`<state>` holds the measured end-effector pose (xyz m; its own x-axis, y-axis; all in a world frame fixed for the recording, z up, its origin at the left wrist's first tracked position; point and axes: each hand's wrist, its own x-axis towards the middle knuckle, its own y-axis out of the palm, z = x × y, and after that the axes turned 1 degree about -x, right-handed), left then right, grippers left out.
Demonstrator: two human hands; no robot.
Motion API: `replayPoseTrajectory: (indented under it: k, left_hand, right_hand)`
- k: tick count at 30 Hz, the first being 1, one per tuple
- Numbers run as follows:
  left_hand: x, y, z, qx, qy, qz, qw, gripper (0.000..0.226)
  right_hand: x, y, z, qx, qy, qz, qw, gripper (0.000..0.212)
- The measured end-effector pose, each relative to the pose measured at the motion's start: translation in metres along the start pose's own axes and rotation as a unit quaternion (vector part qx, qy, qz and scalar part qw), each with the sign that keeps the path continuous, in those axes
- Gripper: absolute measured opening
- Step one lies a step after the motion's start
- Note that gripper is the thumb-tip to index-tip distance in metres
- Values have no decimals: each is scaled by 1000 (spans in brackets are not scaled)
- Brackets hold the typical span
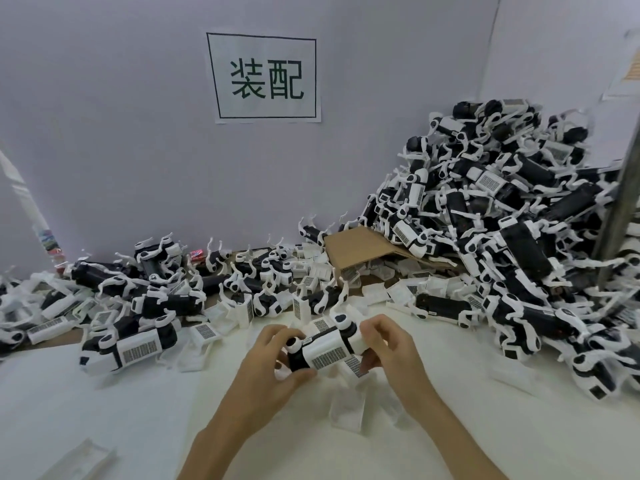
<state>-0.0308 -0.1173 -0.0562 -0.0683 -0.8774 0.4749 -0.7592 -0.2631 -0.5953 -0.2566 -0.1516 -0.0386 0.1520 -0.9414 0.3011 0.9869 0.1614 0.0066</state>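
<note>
A black-and-white plastic unit with a barcode-like label sits just above the white bench, gripped at its left end by the left hand and at its right end by the right hand. Identical units heap high at right. On the grey wall, a paper sign reads "装配".

The right hand covers one end of the black-and-white unit.
</note>
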Motion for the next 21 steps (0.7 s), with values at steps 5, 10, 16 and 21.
replayPoseTrajectory:
  k: [5,10,16,21]
  left_hand:
    - [1,-3,0,10,10,-23,1000,44]
    - [-2,-13,-2,58,35,-33,997,40]
    - [-4,-19,-6,70,26,-58,996,19]
    - [-4,-23,-3,46,6,-122,991,27]
  right_hand:
    - [-3,2,5,-93,-31,8,995,48]
    - [-6,1,3,-97,-21,39,994,37]
    - [-9,5,6,-52,-22,54,997,34]
    - [-11,9,8,-6,46,124,991,39]
